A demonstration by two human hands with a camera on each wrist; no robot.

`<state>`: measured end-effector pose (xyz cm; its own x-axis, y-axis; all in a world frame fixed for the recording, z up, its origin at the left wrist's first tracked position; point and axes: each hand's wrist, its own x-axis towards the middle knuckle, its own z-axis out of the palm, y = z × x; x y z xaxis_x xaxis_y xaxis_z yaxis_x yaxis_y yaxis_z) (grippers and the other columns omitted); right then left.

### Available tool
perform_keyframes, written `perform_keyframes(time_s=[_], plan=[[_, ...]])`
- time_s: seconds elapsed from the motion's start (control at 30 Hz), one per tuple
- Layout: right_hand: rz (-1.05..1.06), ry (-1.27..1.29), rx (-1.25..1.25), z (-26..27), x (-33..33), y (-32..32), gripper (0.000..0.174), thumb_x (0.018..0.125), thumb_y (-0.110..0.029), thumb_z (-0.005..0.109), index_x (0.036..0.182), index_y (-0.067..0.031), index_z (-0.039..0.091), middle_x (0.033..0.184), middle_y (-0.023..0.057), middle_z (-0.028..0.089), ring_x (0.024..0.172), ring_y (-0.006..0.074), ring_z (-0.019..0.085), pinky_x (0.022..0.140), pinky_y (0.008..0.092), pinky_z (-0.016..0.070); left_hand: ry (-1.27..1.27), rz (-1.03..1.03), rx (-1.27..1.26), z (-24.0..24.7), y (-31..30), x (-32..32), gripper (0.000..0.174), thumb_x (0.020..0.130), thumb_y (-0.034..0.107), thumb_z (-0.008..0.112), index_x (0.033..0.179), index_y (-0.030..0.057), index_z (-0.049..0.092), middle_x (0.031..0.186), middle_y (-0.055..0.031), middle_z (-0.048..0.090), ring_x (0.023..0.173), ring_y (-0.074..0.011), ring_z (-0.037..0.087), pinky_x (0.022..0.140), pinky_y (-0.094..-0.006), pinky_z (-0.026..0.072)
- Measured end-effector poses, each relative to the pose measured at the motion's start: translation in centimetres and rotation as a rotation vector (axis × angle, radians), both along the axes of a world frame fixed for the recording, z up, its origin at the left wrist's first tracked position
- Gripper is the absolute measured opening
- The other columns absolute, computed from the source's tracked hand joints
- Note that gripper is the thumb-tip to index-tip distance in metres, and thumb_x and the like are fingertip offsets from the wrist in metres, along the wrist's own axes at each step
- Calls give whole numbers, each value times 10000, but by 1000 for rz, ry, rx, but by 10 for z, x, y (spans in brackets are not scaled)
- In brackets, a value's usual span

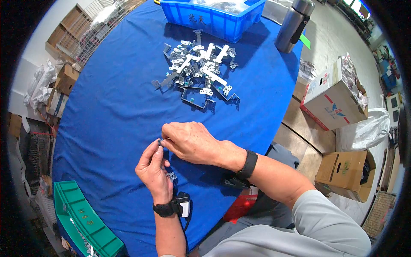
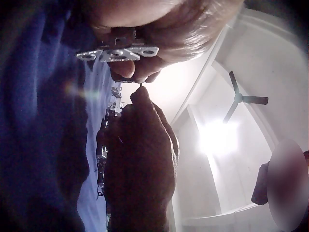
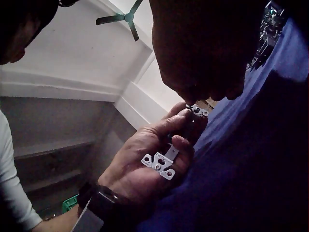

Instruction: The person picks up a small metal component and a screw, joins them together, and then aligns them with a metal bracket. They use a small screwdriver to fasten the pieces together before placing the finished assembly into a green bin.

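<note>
Left hand (image 1: pixel 155 174) closed round a metal bracket (image 3: pixel 158 165) over the blue cloth (image 1: pixel 111 124); right hand (image 1: pixel 193 142) pinching an unidentifiable tiny part (image 2: pixel 141 85) at its end.
We judge steady bracing and a straight, light approach advisable. Farther out, we read "北天" on the blue bin (image 1: pixel 233 29); the green bin's (image 1: pixel 100 235) lettering is illegible.

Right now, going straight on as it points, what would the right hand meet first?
Probably the metal bracket held in the left hand, very close ahead, though the exact depth is unclear.
</note>
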<state>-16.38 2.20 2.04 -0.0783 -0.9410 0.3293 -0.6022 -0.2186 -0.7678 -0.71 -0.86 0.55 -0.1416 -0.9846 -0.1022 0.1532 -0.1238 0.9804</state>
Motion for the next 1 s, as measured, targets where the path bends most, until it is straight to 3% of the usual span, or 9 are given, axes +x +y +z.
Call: perform_keyframes(time_s=[0.4,0.47,0.67,0.77,1.0], plan=[[8,-12,-44,-1,1,-1,203,926,-224,576,900,-28,534,813,174,624,736,409,636,609,516,498,7,0,6,0,-1,1,205,885,-50,648,1080,-31,708,995,-105,723,666,-70,615,497,-183,482],[-4,95,7,1,1,0,147,920,-166,608,915,-36,538,816,146,618,760,376,633,620,477,484,13,5,5,-1,-1,1,205,885,-52,646,1080,-32,707,997,-106,723,673,-72,619,498,-182,483],[-6,11,-62,-4,4,-3,223,951,-230,553,861,-26,541,799,174,627,730,395,647,588,505,503,6,-14,13,-1,-1,2,203,889,-57,636,1078,-33,707,1009,-111,722,708,-78,631,504,-184,488],[-20,85,-38,-3,5,-2,229,948,-228,603,847,-41,517,760,132,603,694,364,627,557,471,472,-15,1,-22,-1,-1,0,185,907,-6,643,1082,-20,703,965,-91,730,647,-76,618,498,-187,479],[-33,125,-30,-4,6,-2,245,964,-234,581,829,-40,516,729,128,600,676,363,626,539,472,468,-23,-18,-52,-6,-1,2,181,909,1,642,1079,-5,706,973,-82,732,592,-66,588,490,-178,462]])
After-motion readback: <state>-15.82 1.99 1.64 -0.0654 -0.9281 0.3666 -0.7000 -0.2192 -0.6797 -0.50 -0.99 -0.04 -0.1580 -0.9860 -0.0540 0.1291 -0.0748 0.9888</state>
